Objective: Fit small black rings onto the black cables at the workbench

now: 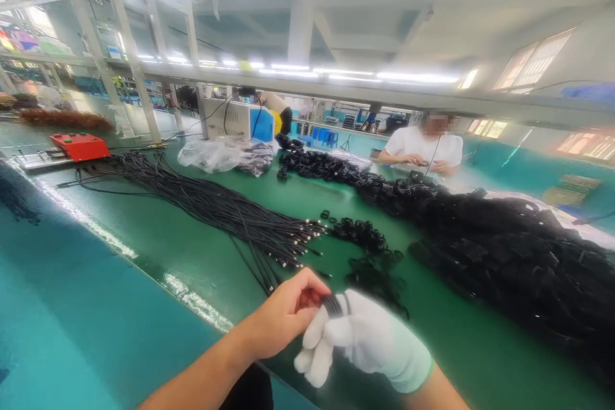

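My left hand (283, 314) is bare, its thumb and fingers closed at the edge of a stack of small black rubber bands (331, 306). Those bands sit around a finger of my right hand (369, 336), which wears a white glove. The gloved fingers are curled together; what lies inside them, if anything, is hidden. Just beyond my hands, a long bundle of black cables (206, 202) lies with its metal-tipped plugs toward me. Near those plugs is a small pile of loose black bands (360, 234). A dark tangle (377, 282) lies closer to the glove.
A long heap of coiled black cables (509, 262) covers the right side of the green table (298, 189). At the far left stands a red device (80, 146). Clear plastic bags (211, 155) lie near a white-and-blue machine (240, 120). A person (423, 147) works opposite.
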Available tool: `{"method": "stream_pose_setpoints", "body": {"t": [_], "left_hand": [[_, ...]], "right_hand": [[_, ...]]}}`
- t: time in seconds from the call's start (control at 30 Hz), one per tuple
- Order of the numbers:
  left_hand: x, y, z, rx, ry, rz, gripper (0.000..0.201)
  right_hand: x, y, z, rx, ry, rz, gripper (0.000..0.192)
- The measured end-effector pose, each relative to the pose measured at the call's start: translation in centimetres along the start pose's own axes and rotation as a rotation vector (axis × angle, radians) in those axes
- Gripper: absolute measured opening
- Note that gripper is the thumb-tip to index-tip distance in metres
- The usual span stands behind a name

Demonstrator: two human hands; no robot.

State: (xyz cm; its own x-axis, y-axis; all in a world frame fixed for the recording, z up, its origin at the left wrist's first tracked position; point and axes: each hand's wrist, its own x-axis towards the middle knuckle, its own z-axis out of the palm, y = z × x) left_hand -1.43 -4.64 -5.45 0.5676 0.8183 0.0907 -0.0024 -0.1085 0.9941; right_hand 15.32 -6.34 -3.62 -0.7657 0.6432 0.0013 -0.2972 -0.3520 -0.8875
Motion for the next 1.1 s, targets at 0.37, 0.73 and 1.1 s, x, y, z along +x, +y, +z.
{"method": "stream_pose_setpoints", "body": {"t": [0.37,0.73,1.1], "left_hand": [[-1.4,-0.2,2.3,0.256,0.323,0.407,0.014],[-1.2,2.1,2.0,0.409,0.119,0.457,0.033],[-0.7,4.0,1.1,0.450,0.067,0.575,0.027]], "right_hand": [[-0.6,-1.5,1.9,-0.262,-0.067,0.047,0.025],[-1.7,-2.7,2.7,-0.318,-0.092,0.103,0.036],[-4.0,-4.3,4.0,-0.492,0.301,-0.051,0.048]]}}
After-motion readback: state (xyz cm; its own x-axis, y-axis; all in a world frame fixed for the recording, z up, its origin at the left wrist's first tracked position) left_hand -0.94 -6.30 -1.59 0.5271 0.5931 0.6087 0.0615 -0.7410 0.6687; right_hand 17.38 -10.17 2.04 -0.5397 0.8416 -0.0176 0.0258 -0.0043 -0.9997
